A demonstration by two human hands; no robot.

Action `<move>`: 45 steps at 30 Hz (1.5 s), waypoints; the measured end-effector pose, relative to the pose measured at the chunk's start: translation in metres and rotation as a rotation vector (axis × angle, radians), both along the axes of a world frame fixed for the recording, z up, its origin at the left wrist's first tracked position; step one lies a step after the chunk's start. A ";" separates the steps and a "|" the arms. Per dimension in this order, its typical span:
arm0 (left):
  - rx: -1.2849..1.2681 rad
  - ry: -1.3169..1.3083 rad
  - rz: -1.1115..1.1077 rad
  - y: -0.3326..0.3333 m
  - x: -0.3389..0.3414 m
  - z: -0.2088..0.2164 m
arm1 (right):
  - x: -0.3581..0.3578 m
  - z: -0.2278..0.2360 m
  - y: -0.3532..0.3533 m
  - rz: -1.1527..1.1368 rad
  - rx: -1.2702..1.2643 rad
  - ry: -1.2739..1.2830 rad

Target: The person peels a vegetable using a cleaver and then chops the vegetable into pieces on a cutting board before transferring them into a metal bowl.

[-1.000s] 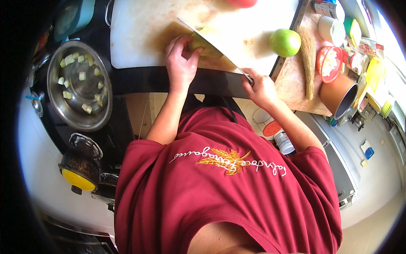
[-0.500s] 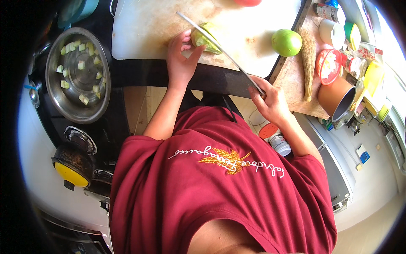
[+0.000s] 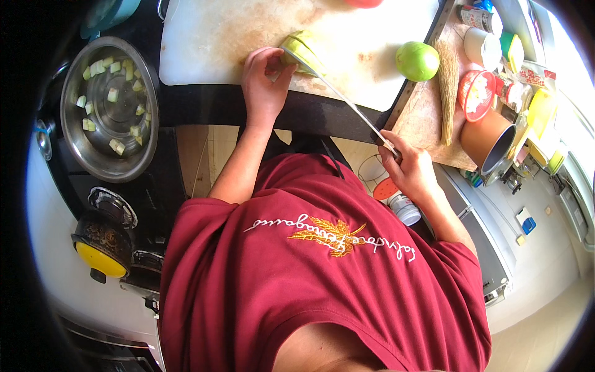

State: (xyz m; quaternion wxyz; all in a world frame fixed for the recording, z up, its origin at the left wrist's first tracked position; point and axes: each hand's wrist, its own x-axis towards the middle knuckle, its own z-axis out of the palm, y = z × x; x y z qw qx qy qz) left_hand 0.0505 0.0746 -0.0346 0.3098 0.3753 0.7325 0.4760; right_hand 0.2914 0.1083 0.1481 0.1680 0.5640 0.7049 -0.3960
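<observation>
A pale green cut piece of fruit or vegetable (image 3: 305,47) lies near the front of the white cutting board (image 3: 211,37). My left hand (image 3: 265,87) has its fingers curled against the left end of the piece. My right hand (image 3: 410,170) grips the handle of a long knife (image 3: 347,102). The blade slants up and left, its tip by my left fingers and its edge along the near side of the piece. A whole round green fruit (image 3: 417,61) sits at the board's right, and part of a red one (image 3: 364,2) shows at the top.
At left stands a metal bowl (image 3: 111,149) with several pale green chunks. A blackened pot with a yellow lid (image 3: 102,259) is below it. On the right counter are a straw brush (image 3: 447,93), a red basket (image 3: 477,96), a brown pot (image 3: 486,142) and a white container (image 3: 482,49).
My right hand has moved down and slightly right, drawing the knife back toward me. The blade tip has come from beyond the piece to beside my left fingers.
</observation>
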 end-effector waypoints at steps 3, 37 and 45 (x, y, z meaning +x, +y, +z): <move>0.000 -0.003 0.010 0.002 -0.001 0.002 | -0.005 0.004 0.003 0.008 -0.016 -0.035; -0.013 -0.005 -0.018 0.004 -0.003 0.004 | -0.017 -0.095 0.004 0.026 0.092 0.217; -0.129 0.078 -0.279 0.010 -0.021 0.006 | -0.005 -0.052 -0.003 -0.122 0.019 0.310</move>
